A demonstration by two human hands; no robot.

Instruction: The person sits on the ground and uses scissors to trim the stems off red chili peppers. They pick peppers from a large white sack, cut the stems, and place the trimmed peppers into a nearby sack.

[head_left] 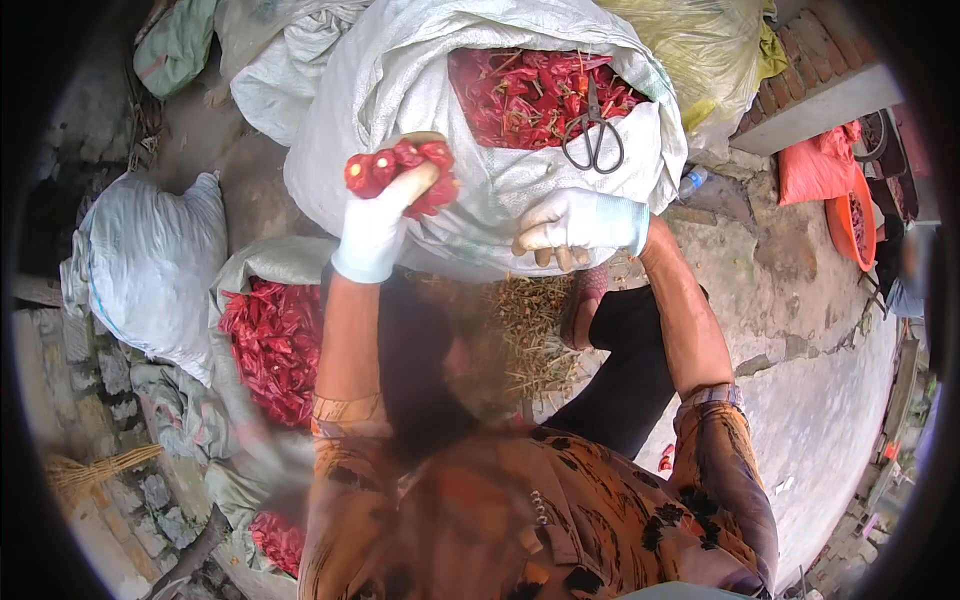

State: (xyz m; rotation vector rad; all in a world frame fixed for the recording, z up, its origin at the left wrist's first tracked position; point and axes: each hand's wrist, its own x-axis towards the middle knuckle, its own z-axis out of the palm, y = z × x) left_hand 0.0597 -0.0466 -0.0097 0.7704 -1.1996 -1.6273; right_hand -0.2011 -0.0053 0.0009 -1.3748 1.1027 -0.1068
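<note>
Nearest, the person's patterned orange-brown shirt (430, 500) fills the lower middle, with dark trousers (640, 370) beyond it and both bare forearms reaching forward. To the left at the bottom, red chillies (278, 540) show in a greenish sack, and a bundle of yellow straw (100, 468) lies near the edge. Further up on that side, an open pale sack (235, 270) holds more red chillies (268, 350) just beside the left forearm, and a full white sack (155, 265) stands further left. Between the legs, a blurred scatter of dry stems (535, 310) covers the floor (770, 400). The left hand (385, 215), in a white glove, has its fingers closed around a bunch of red chillies (375, 172), raised in front of the large white sack (350, 110), with pale round ends showing on some pods. The right hand (580, 222), also gloved, is apart from the left, its fingers bent downward near that sack's front; I cannot tell whether they pinch anything. Just beyond, dark scissors (593, 140) lie at the sack's mouth, handles toward the person, blades over the heaped red chillies (515, 95) inside. Off to the right are a clear bottle (692, 182), an orange basin (870, 245) and a red bag (812, 168). Furthest, a yellowish sack (700, 60) stands behind on the right, and a green sack (175, 45) at upper left.
</note>
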